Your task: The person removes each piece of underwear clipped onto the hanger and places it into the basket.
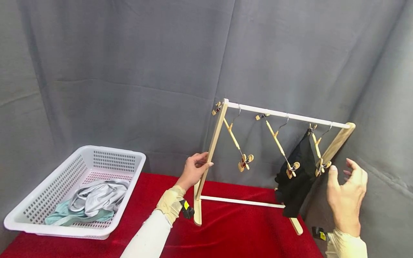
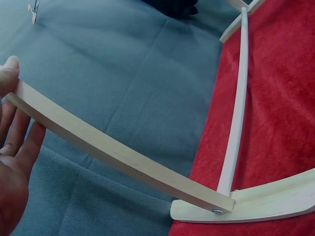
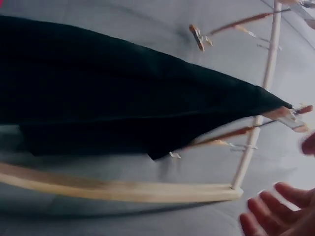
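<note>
Your left hand [image 1: 193,169] grips the left wooden leg of the small wooden drying rack [image 1: 215,141] on the red cloth. Your right hand [image 1: 346,193] hovers spread, holding nothing, just right of the one black garment [image 1: 298,175]. Three wooden clip hangers [image 1: 277,141] hang from the rail.

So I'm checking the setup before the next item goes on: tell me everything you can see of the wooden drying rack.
The wooden drying rack stands upright on the red cloth before a grey curtain. It has pale wood A-shaped end frames, a white top rail and a white lower crossbar. Three wooden clip hangers hook over the rail; the rightmost carries a black garment, the others hang bare. The left hand grips the left end's slanted leg. The right hand hovers open beside the right end, touching nothing.
</note>
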The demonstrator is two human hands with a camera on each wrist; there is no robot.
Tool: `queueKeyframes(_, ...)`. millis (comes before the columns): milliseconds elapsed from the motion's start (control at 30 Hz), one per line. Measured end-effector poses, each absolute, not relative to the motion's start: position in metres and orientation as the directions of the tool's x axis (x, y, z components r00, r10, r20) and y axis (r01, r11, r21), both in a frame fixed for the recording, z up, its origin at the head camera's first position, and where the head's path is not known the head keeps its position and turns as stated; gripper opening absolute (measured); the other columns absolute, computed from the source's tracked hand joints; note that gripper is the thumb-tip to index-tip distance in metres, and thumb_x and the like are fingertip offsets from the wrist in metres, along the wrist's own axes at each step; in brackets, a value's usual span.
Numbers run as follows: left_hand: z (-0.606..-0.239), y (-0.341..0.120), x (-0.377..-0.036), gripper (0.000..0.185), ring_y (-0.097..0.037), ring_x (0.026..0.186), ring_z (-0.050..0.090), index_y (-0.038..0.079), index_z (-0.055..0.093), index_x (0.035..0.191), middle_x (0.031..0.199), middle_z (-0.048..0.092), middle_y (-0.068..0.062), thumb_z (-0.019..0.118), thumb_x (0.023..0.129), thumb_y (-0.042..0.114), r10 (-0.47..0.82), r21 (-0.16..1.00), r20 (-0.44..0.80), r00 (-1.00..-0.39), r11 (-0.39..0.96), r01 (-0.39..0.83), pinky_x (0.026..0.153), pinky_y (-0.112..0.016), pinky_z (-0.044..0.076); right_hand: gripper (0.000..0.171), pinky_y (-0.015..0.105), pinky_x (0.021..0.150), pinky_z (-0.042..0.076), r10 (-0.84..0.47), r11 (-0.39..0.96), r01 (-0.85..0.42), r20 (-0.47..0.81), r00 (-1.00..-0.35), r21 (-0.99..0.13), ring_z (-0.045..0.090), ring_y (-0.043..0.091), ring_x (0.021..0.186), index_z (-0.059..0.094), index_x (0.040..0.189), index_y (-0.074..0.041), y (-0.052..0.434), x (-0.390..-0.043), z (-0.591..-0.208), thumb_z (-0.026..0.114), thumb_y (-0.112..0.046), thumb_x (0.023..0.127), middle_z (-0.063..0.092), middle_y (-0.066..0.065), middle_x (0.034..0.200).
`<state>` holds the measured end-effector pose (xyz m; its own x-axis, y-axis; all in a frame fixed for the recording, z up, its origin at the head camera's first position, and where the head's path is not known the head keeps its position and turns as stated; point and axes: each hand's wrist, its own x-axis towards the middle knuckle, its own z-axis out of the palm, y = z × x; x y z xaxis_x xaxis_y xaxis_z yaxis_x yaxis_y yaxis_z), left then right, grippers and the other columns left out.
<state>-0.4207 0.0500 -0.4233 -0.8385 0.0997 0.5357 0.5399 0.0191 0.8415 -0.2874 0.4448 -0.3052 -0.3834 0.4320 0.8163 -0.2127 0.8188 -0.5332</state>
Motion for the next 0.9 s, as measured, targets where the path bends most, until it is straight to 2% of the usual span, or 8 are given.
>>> queueKeyframes(100, -0.425, 0.050, -0.420, 0.045, -0.035, 0.104, 0.067, -0.005, 0.063, 0.133, 0.110, 0.066, -0.019, 0.075, 0.090, 0.002, 0.098, 0.842, 0.535, -0.839, 0.019, 0.539, 0.092, -0.041, 0.056, 0.039, 0.009, 0.084, 0.038, 0.421, 0.796, -0.274, 0.819, -0.389, -0.539, 0.047, -0.015, 0.096, 0.063, 0.132, -0.001, 0.442, -0.290, -0.310, 0.055, -0.018, 0.098, 0.061, -0.013, 0.112)
queueKeyframes(200, -0.426, 0.049, -0.423, 0.045, -0.034, 0.104, 0.067, -0.004, 0.064, 0.133, 0.110, 0.066, -0.018, 0.075, 0.090, 0.004, 0.100, 0.837, 0.543, -0.834, 0.019, 0.547, 0.091, -0.037, 0.056, 0.034, 0.007, 0.079, 0.042, 0.426, 0.771, -0.329, 0.825, -0.372, -0.546, 0.054, -0.014, 0.087, 0.068, 0.125, -0.003, 0.436, -0.293, -0.311, 0.059, -0.020, 0.098, 0.057, -0.029, 0.102)
queueKeyframes(333, -0.425, 0.049, -0.422, 0.043, -0.034, 0.104, 0.067, -0.005, 0.064, 0.132, 0.109, 0.066, -0.019, 0.074, 0.091, 0.004, 0.092, 0.828, 0.556, -0.826, 0.021, 0.560, 0.088, -0.031, 0.056, 0.031, 0.006, 0.072, 0.044, 0.441, 0.745, -0.348, 0.812, -0.383, -0.569, 0.060, -0.012, 0.077, 0.072, 0.118, -0.004, 0.428, -0.296, -0.309, 0.069, -0.024, 0.095, 0.062, -0.031, 0.092)
queueKeyframes(467, -0.425, 0.049, -0.421, 0.043, -0.033, 0.104, 0.067, -0.004, 0.064, 0.132, 0.109, 0.065, -0.018, 0.075, 0.091, 0.004, 0.090, 0.830, 0.553, -0.829, 0.027, 0.557, 0.088, -0.029, 0.055, 0.034, 0.006, 0.072, 0.043, 0.429, 0.755, -0.326, 0.805, -0.410, -0.568, 0.059, -0.014, 0.076, 0.070, 0.116, -0.002, 0.422, -0.296, -0.313, 0.072, -0.026, 0.093, 0.059, -0.034, 0.088)
queueKeyframes(633, -0.426, 0.049, -0.421, 0.043, -0.034, 0.105, 0.067, -0.004, 0.064, 0.132, 0.110, 0.066, -0.018, 0.074, 0.091, 0.004, 0.090, 0.834, 0.547, -0.832, 0.028, 0.551, 0.089, -0.033, 0.056, 0.040, 0.007, 0.069, 0.038, 0.416, 0.792, -0.247, 0.790, -0.451, -0.559, 0.053, -0.019, 0.071, 0.068, 0.116, -0.002, 0.419, -0.298, -0.318, 0.077, -0.031, 0.089, 0.055, -0.031, 0.084)
queueKeyframes(733, -0.427, 0.050, -0.421, 0.044, -0.033, 0.105, 0.068, -0.003, 0.064, 0.133, 0.110, 0.066, -0.018, 0.075, 0.091, 0.004, 0.089, 0.840, 0.537, -0.839, 0.032, 0.542, 0.090, -0.035, 0.056, 0.035, 0.007, 0.068, 0.036, 0.410, 0.813, -0.216, 0.796, -0.445, -0.540, 0.050, -0.021, 0.070, 0.067, 0.114, 0.000, 0.419, -0.300, -0.320, 0.074, -0.025, 0.091, 0.056, -0.025, 0.084)
queueKeyframes(800, -0.427, 0.050, -0.422, 0.044, -0.033, 0.105, 0.068, -0.003, 0.064, 0.133, 0.110, 0.066, -0.018, 0.075, 0.091, 0.004, 0.091, 0.843, 0.533, -0.841, 0.033, 0.538, 0.090, -0.035, 0.056, 0.028, 0.008, 0.067, 0.035, 0.408, 0.826, -0.199, 0.803, -0.434, -0.527, 0.047, -0.022, 0.070, 0.068, 0.111, 0.003, 0.420, -0.301, -0.321, 0.068, -0.019, 0.093, 0.063, -0.014, 0.083)
queueKeyframes(900, -0.427, 0.051, -0.422, 0.044, -0.033, 0.105, 0.068, -0.004, 0.064, 0.132, 0.109, 0.066, -0.018, 0.075, 0.091, 0.004, 0.090, 0.842, 0.535, -0.840, 0.029, 0.539, 0.091, -0.037, 0.056, 0.023, 0.013, 0.065, 0.034, 0.395, 0.844, -0.186, 0.817, -0.421, -0.504, 0.043, -0.020, 0.070, 0.070, 0.109, 0.004, 0.421, -0.301, -0.320, 0.061, -0.012, 0.095, 0.071, 0.011, 0.085)
